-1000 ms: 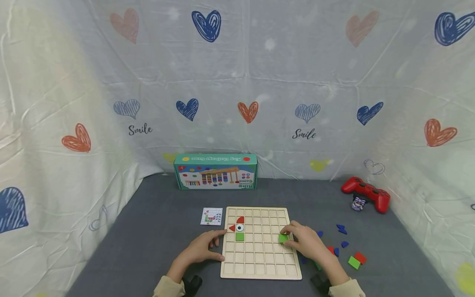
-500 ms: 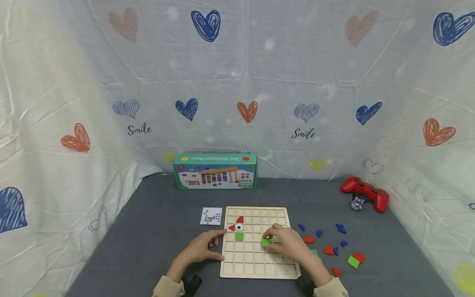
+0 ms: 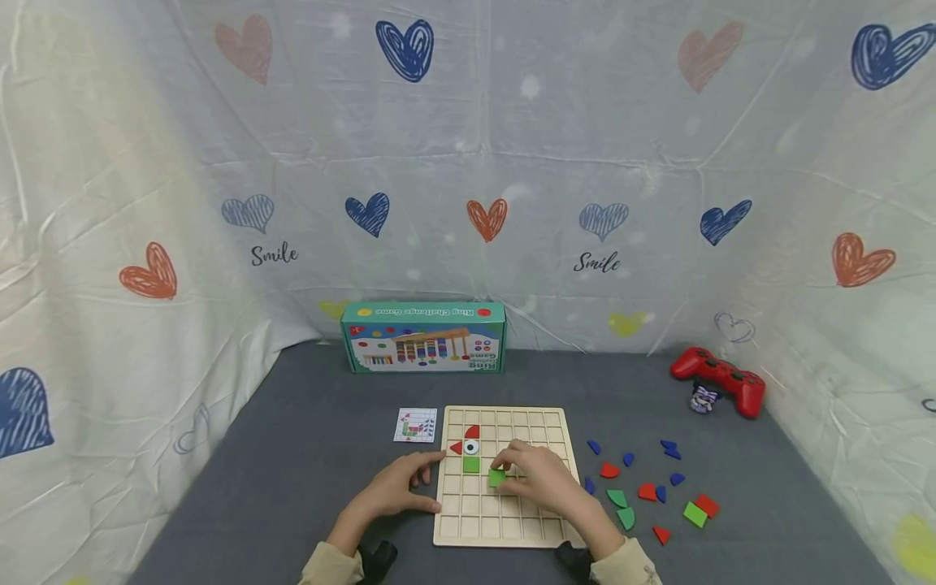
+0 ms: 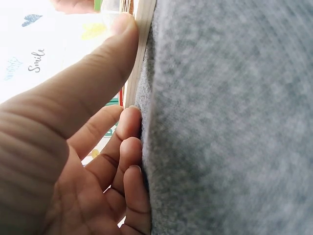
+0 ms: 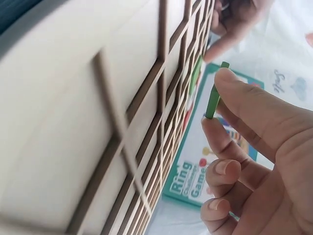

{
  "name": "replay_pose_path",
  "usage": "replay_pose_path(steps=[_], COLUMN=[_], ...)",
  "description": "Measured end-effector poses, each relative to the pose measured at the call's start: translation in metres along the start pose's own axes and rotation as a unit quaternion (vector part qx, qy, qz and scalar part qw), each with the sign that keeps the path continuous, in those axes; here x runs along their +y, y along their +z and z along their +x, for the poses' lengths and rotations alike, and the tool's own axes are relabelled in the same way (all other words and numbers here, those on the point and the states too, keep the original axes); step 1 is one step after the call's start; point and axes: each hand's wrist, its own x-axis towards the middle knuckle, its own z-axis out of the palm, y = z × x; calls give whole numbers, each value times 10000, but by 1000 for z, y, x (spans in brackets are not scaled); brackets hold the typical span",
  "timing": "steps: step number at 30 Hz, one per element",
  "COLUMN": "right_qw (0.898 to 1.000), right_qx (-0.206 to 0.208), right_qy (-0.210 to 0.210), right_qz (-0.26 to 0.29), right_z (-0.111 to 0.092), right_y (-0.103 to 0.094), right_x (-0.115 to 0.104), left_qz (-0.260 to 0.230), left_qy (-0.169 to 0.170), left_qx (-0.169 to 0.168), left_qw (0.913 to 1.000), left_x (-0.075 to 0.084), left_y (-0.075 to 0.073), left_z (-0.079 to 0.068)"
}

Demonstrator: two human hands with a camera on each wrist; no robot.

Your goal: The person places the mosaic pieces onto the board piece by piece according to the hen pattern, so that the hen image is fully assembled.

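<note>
My right hand (image 3: 539, 478) pinches a green square tile (image 3: 496, 478) between thumb and fingertips over the wooden grid board (image 3: 512, 532). The right wrist view shows this tile (image 5: 212, 103) edge-on, held off the grid. On the board's left side, my left hand (image 3: 395, 490) touches the edge with thumb and index finger spread apart; the left wrist view has the thumb (image 4: 105, 61) against that edge. Set in the grid are a red triangle (image 3: 457, 448), a red curved piece (image 3: 473, 431), a white eye tile (image 3: 471, 447) and a green square (image 3: 471, 465).
Right of the board lie loose blue, red and green pieces, among them a red piece (image 3: 610, 470) and a green one (image 3: 695, 514). A pattern card (image 3: 415, 425) is at upper left. Behind are a game box (image 3: 424, 338) and a red game controller (image 3: 720, 380).
My right hand has carried the green square tile leftward across the board, from its right side towards the placed green square. The left hand has stayed at the board's edge.
</note>
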Motion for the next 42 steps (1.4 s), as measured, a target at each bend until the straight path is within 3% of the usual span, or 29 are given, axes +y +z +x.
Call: replay_pose_path(steps=[20, 42], right_qw=[9989, 9990], right_qx=[-104, -98], right_qy=[226, 350], right_qz=[-388, -263], right_z=[27, 26], right_y=[28, 32], right_x=[-23, -24], left_qz=[26, 53], left_qy=[90, -9], left_qx=[26, 17], left_qw=[10000, 10000], left_x=[-6, 1], left_y=[3, 0], left_z=[2, 1])
